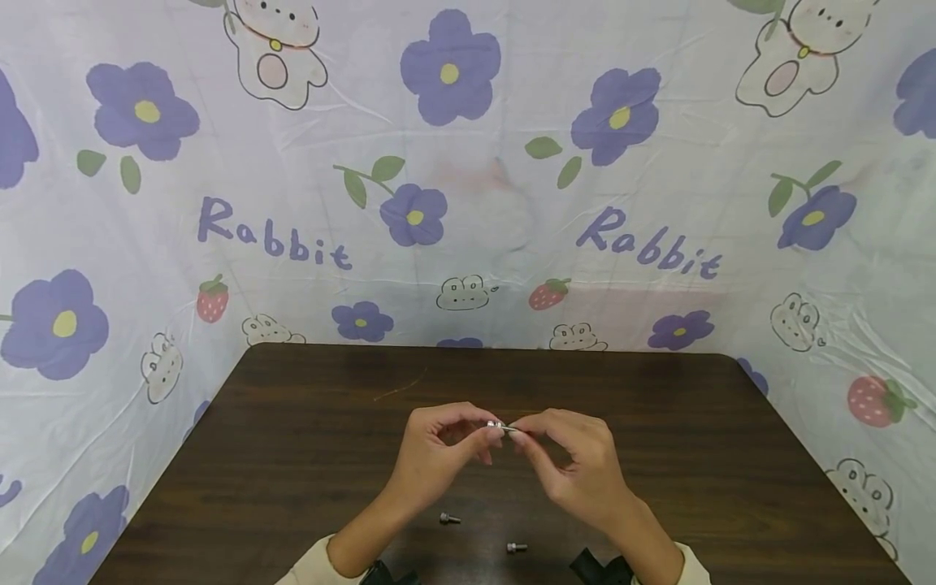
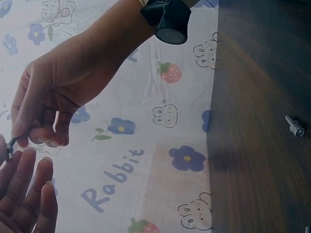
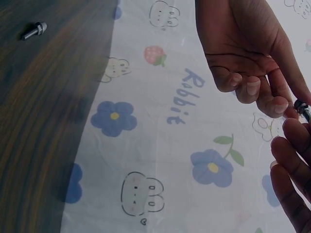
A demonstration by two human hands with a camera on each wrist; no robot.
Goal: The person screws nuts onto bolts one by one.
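Between both hands a small silvery bolt [image 1: 501, 426] is held level above the table. My left hand [image 1: 439, 455] pinches its head end between thumb and fingers. My right hand [image 1: 578, 463] pinches the thin shank end with thumb and forefinger. In the right wrist view the bolt [image 3: 302, 109] shows a dark, thick head at the left hand's fingertips. The left wrist view shows only a small dark part of it, with fingers hiding the rest. Whether a nut sits on it I cannot tell.
Two more bolts lie on the dark wooden table [image 1: 292, 487] below the hands: one bolt [image 1: 449, 518] to the left, another bolt [image 1: 516, 548] nearer the front. A patterned cloth [image 1: 468, 179] hangs behind and along the sides. Black wrist cameras [image 1: 601, 567] sit at both wrists.
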